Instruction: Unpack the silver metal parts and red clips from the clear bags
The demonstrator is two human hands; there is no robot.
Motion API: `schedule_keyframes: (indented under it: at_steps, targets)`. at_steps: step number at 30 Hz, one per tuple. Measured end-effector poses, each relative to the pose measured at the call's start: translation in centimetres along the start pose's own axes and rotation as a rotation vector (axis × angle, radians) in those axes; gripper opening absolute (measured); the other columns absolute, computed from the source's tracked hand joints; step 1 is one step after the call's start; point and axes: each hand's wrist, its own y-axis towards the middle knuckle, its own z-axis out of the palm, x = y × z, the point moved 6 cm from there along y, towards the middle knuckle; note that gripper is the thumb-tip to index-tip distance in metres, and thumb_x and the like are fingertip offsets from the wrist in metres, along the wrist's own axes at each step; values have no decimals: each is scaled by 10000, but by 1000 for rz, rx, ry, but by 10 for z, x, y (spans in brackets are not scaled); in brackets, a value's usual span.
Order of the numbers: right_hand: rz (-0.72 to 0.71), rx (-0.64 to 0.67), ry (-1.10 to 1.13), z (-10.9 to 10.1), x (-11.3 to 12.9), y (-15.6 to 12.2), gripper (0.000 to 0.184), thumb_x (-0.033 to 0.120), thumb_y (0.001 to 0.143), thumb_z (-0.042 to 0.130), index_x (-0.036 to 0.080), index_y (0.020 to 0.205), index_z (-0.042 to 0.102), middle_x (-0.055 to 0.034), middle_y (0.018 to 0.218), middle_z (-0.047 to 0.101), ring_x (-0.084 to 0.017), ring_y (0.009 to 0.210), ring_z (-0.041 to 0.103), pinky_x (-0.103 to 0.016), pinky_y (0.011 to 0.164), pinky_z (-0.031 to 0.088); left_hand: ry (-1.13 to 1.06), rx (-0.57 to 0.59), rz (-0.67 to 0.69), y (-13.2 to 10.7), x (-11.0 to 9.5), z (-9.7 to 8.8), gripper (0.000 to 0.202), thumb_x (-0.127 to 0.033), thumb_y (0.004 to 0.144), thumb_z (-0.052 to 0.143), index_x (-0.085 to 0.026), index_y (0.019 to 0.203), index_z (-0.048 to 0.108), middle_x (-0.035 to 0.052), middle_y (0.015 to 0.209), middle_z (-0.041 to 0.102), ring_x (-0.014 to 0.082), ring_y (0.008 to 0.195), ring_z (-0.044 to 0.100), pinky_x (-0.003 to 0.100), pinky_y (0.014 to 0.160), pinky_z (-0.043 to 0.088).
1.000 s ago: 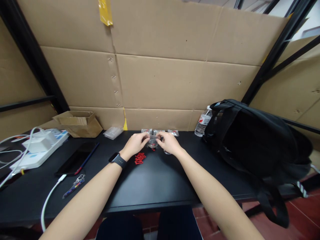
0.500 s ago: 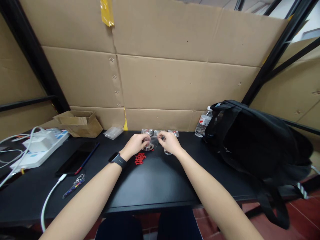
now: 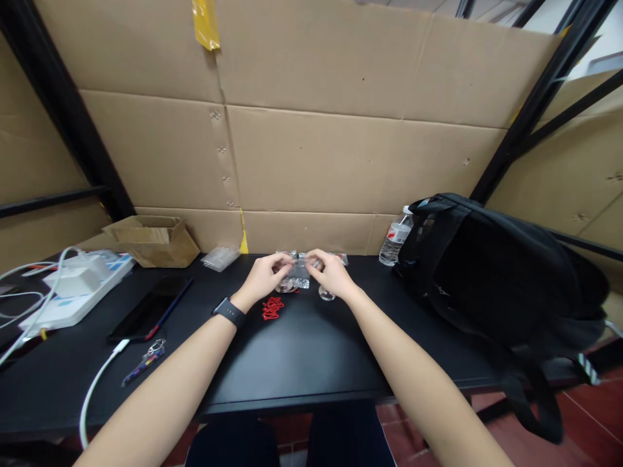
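Note:
A small clear plastic bag [image 3: 300, 275] hangs between my two hands over the table. My left hand [image 3: 265, 277], with a dark watch on its wrist, pinches the bag's left side. My right hand [image 3: 331, 272] pinches its right side, fingers closed. Behind and below the bag lie shiny round pieces [image 3: 286, 288], partly covered by it. A round clear piece [image 3: 326, 294] rests on the table under my right hand. Red cords [image 3: 272, 308] lie in a small heap just below my left hand. Several filled clear packets [image 3: 339, 258] stand in a row behind my hands, mostly hidden.
A stack of clear bags [image 3: 220, 258] and an open brown paper box [image 3: 156, 240] sit at the back left. Nearer are a power strip [image 3: 78, 295], a phone [image 3: 150, 308] and a keychain [image 3: 145, 363]. At right stand a water bottle [image 3: 396, 237] and a black backpack [image 3: 496, 279].
The clear bag has turned and now hangs lower and flatter between my hands. Both hands have shifted only slightly; the things on the table stay where they were.

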Motion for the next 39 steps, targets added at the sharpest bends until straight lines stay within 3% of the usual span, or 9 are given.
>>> schedule_keyframes:
  at_steps: [4,8,13,17,19,22,31,34,39]
  targets:
    - [71,28,180,5,-8,2,203,293,835,628,181,1002,659,-5,790,708,-100,525,528,-220,562,430,-171,-23,-69,0,8,3,289,-358,922,601,-187,1155,590,83,1038,735,204,905,717,316,777,564]
    - [209,-84,299,-2,-20,3,177,310,778,665,170,887,660,8,643,656,-99,468,489,-214,485,390,77,-199,28,-2,-8,-14,390,-379,917,618,-206,1236,478,88,1121,667,203,956,669,354,848,530]
    - [428,-149,489,-8,-22,-1,180,248,707,684,165,858,632,-5,621,671,-80,420,451,-195,422,340,387,3,270,-5,-43,-3,526,-379,784,784,-229,1224,537,98,1243,604,277,1162,575,407,970,459]
    - [403,-59,507,-1,-12,-2,239,271,720,707,168,924,634,1,616,676,-78,426,468,-187,428,341,487,49,296,-6,-51,5,302,-259,904,654,-249,1198,585,73,1240,622,257,1162,573,397,958,435]
    - [366,-26,482,3,-10,-1,236,290,734,709,166,922,639,2,625,677,-78,433,476,-191,439,359,484,64,294,-5,-48,6,177,-232,962,557,-242,1130,614,59,1161,655,234,1099,602,377,919,441]
    - [318,14,473,6,-11,0,229,314,754,707,158,911,648,-12,677,694,-77,455,490,-200,464,392,428,70,277,-4,-39,5,161,-203,987,488,-228,1064,628,53,1084,675,210,1024,631,341,872,459]
    - [276,120,366,10,-9,0,237,338,803,676,167,964,653,-18,757,698,-91,496,541,-211,491,431,411,10,156,-2,-19,-9,91,-172,910,542,-221,913,618,24,905,707,194,839,656,297,771,467]
    - [260,134,318,12,-13,0,222,323,803,670,173,966,653,-12,778,693,-91,491,553,-212,489,431,488,-21,99,0,-11,-21,66,-170,863,568,-222,848,607,19,864,700,197,820,644,297,765,457]
    - [245,110,249,11,-20,1,217,319,796,672,178,960,657,-1,766,682,-93,478,550,-219,489,429,787,-191,-47,0,6,-56,52,-174,839,555,-217,824,581,57,864,678,253,913,609,349,807,422]
